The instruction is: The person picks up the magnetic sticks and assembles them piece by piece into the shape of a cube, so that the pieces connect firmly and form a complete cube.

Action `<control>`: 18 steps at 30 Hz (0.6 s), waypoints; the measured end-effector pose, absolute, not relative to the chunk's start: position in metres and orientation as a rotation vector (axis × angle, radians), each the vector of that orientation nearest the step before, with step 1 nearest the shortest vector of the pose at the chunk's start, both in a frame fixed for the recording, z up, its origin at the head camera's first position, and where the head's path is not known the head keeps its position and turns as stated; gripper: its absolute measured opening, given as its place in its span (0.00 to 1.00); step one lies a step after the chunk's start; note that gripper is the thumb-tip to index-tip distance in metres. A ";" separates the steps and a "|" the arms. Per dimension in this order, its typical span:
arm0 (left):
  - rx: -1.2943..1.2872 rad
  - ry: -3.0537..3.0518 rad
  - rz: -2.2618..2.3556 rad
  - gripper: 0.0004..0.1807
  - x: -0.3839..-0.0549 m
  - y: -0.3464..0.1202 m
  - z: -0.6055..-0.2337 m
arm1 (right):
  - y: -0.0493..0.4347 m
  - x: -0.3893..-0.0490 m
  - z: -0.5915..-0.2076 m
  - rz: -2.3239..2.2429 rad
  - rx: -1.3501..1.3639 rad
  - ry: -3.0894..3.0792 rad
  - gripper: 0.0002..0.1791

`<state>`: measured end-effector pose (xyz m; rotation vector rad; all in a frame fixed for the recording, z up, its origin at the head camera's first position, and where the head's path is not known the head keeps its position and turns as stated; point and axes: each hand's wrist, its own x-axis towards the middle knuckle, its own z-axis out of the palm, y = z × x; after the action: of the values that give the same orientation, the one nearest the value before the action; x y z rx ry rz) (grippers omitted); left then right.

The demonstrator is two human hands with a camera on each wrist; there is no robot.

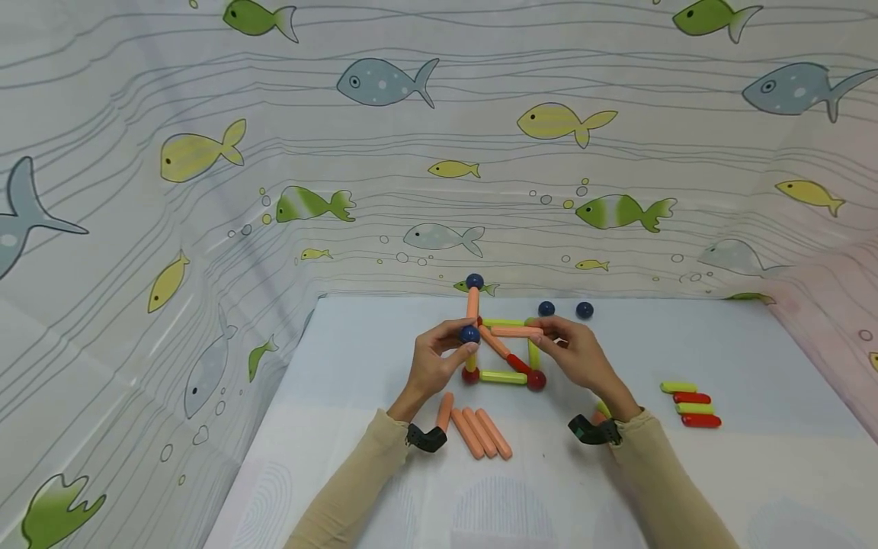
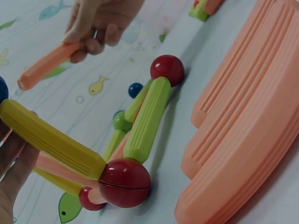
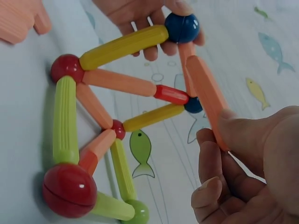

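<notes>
Right fingers point(image 3: 209, 161): pinching orange rod point(image 3: 205, 93), long axis pointing toward left fingers point(image 1: 449, 330)
Blue ball point(image 3: 182, 27): sitting just beyond rod's free end, left fingers gripping it

Orange stick point(image 3: 207, 93) aloft, prob. apart fr. blue ball point(image 3: 182, 28).

The right hand point(image 2: 100, 23), near the top edge, pinched a peach stick point(image 2: 46, 66) whose free end pointed down and left. At the left edge, fingers of the left hand point(image 2: 15, 179) lay behind a yellow stick point(image 2: 53, 140), which ran from a cut-off blue ball point(image 2: 3, 88) to a red ball point(image 2: 124, 183). A light green stick point(image 2: 148, 121) joined that ball to a second red ball point(image 2: 167, 71). Three more peach sticks point(image 2: 243, 126) lay side by side at right on the pale surface point(image 2: 161, 200).
</notes>
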<state>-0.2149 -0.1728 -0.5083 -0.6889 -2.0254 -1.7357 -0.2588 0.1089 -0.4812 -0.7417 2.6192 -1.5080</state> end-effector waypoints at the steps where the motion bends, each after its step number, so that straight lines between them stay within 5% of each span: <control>1: -0.689 -2.025 -1.736 0.22 -0.215 -0.173 -0.509 | 0.107 -0.259 -0.481 -1.528 -0.733 2.611 0.16; 18: -0.680 -2.035 -1.730 0.22 -0.215 -0.172 -0.509 | 0.093 -0.257 -0.478 -1.592 -0.744 2.597 0.13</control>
<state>-0.2150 -0.1724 -0.5091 -0.6801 -2.0352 -1.7305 -0.2567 0.0928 -0.4780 -0.7439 2.5972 -1.5924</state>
